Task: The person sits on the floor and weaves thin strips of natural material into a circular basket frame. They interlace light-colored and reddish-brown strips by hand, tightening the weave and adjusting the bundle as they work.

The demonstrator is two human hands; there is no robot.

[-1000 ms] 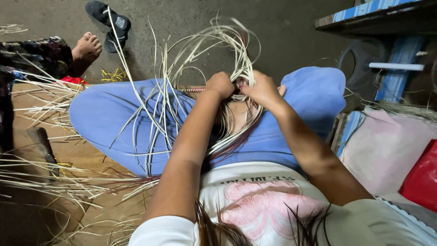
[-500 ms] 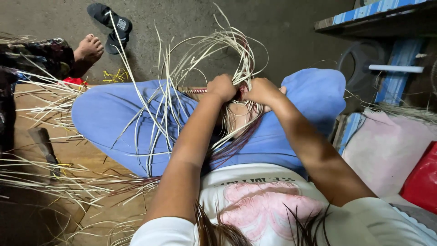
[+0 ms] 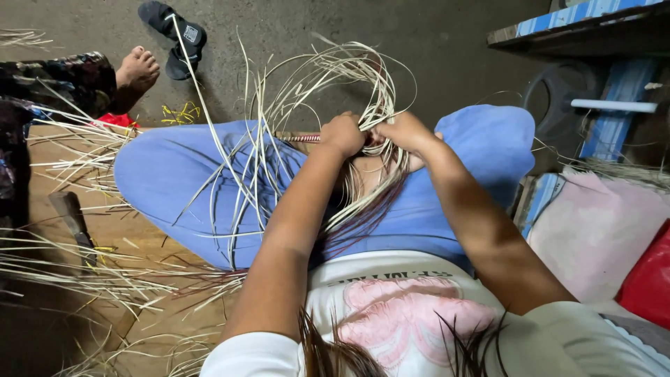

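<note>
Two hands work here, the left hand (image 3: 343, 132) and the right hand (image 3: 405, 132), closed side by side on one bundle of pale strips (image 3: 335, 77); the strips in it are too many and too tangled to count. Beyond the grip lies one black sandal (image 3: 171, 31). Far to the left of the grip shows one bare foot (image 3: 136, 70) of another person. Below and left of the grip lies one tool with a dark handle (image 3: 73, 223). To the right of the grip sit one pink cushion (image 3: 593, 230) and one red bag (image 3: 649, 279).
</note>
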